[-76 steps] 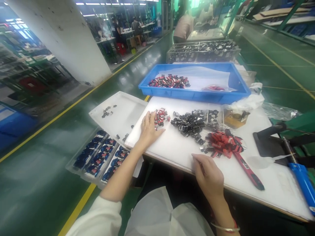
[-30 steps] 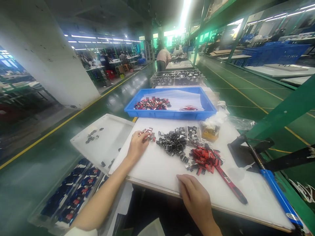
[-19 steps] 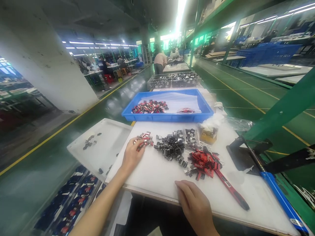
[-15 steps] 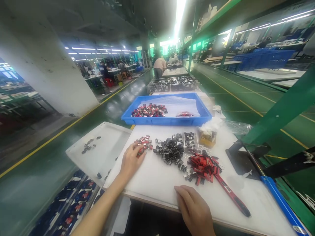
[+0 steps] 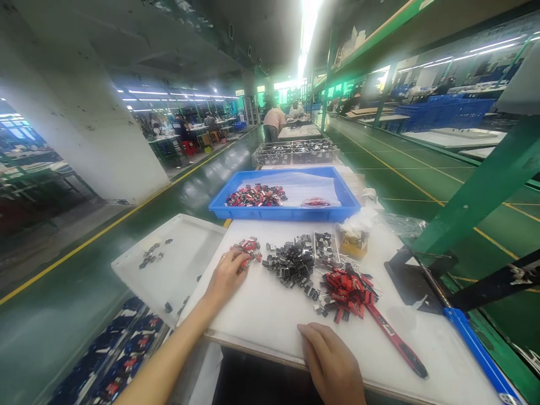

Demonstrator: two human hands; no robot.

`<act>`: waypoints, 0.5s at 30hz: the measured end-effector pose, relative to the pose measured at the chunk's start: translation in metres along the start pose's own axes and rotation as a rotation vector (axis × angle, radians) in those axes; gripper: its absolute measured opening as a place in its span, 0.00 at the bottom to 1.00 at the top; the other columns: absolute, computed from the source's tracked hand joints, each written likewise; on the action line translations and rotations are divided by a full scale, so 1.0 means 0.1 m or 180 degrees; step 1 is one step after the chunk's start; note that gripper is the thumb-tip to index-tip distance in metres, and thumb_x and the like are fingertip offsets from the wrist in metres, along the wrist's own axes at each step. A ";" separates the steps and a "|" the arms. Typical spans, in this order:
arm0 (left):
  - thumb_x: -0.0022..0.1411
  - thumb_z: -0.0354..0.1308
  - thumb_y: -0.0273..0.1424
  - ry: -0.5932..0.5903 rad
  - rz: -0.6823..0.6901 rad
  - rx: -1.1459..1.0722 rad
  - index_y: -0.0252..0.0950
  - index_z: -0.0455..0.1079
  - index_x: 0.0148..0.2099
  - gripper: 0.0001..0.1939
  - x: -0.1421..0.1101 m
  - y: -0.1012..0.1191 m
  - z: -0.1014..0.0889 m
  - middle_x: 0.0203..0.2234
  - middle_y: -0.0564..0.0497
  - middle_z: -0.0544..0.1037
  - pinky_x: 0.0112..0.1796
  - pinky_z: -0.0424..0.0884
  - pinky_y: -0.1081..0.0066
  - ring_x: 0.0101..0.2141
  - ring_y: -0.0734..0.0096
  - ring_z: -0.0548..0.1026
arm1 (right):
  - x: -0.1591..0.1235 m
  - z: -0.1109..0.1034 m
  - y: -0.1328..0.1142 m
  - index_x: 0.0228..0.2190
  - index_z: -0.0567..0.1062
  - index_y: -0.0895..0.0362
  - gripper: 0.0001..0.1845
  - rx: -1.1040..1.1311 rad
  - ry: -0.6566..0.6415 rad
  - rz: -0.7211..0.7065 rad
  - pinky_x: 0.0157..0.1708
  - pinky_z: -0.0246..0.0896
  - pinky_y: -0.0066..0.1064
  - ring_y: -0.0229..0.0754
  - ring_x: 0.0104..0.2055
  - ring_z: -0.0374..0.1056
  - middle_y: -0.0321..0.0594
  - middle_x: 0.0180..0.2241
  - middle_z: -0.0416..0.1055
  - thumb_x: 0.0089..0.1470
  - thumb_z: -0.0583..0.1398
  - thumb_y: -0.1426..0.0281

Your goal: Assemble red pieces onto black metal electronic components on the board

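Observation:
My left hand lies on the white board with its fingertips closed round a few parts at the edge of a small red-and-black pile. To the right of that pile are a heap of black parts and a heap of red parts. My right hand rests palm down near the board's front edge, fingers loosely curled, nothing visible in it.
A red-handled tool lies right of the red heap. A blue tray with red parts stands behind the board, a white tray to the left, a blue-handled tool at right. A person stands far back.
The camera has tilted upward, showing more of the hall. My left hand has curled its fingers at the red-and-black pile. My right hand has stayed at the front edge.

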State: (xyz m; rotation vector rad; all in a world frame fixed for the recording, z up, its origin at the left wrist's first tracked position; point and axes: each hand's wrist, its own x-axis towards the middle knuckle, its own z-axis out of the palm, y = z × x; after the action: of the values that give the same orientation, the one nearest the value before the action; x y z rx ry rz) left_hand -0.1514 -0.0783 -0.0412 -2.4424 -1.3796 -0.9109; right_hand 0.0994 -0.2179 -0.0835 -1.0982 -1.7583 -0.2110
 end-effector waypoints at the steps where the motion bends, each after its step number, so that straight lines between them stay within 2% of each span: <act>1: 0.64 0.54 0.27 0.0057 0.0003 -0.0038 0.40 0.74 0.46 0.11 0.00 0.00 0.00 0.39 0.46 0.78 0.44 0.77 0.63 0.42 0.62 0.78 | 0.00 0.00 0.00 0.40 0.74 0.58 0.12 0.0009 0.0003 0.0006 0.33 0.73 0.27 0.38 0.32 0.76 0.41 0.31 0.76 0.67 0.51 0.73; 4: 0.63 0.54 0.27 0.0173 -0.0055 -0.0123 0.39 0.74 0.45 0.11 -0.01 -0.01 0.00 0.39 0.46 0.78 0.45 0.77 0.63 0.41 0.62 0.79 | -0.01 0.01 0.00 0.40 0.75 0.57 0.12 0.0000 -0.0004 0.0030 0.33 0.73 0.27 0.39 0.32 0.76 0.42 0.31 0.77 0.67 0.51 0.73; 7: 0.62 0.55 0.27 0.0152 -0.0295 -0.0264 0.40 0.75 0.45 0.11 0.00 -0.01 -0.02 0.39 0.46 0.79 0.45 0.76 0.63 0.42 0.61 0.79 | -0.01 0.01 0.00 0.40 0.75 0.57 0.12 -0.0028 -0.0010 0.0042 0.34 0.73 0.28 0.39 0.33 0.76 0.42 0.32 0.77 0.67 0.51 0.73; 11: 0.59 0.57 0.29 0.0023 -0.0906 -0.0678 0.40 0.76 0.42 0.10 0.07 0.03 -0.07 0.37 0.48 0.80 0.42 0.76 0.65 0.39 0.63 0.80 | 0.00 0.00 -0.01 0.40 0.75 0.58 0.12 -0.0044 -0.0034 0.0020 0.33 0.72 0.27 0.38 0.32 0.75 0.42 0.31 0.76 0.67 0.51 0.73; 15: 0.53 0.60 0.33 -0.0026 -0.1696 -0.1037 0.41 0.78 0.40 0.11 0.21 0.07 -0.16 0.38 0.49 0.81 0.44 0.75 0.64 0.40 0.61 0.79 | 0.02 0.00 0.00 0.40 0.75 0.58 0.12 -0.0018 -0.0040 0.0015 0.33 0.72 0.27 0.38 0.32 0.75 0.41 0.31 0.77 0.67 0.51 0.73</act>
State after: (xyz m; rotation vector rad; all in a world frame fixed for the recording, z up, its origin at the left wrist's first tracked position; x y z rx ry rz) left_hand -0.1439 -0.0744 -0.0153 -2.3187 -2.0839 -1.3281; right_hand 0.0996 -0.2169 -0.0819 -1.1099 -1.7671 -0.2068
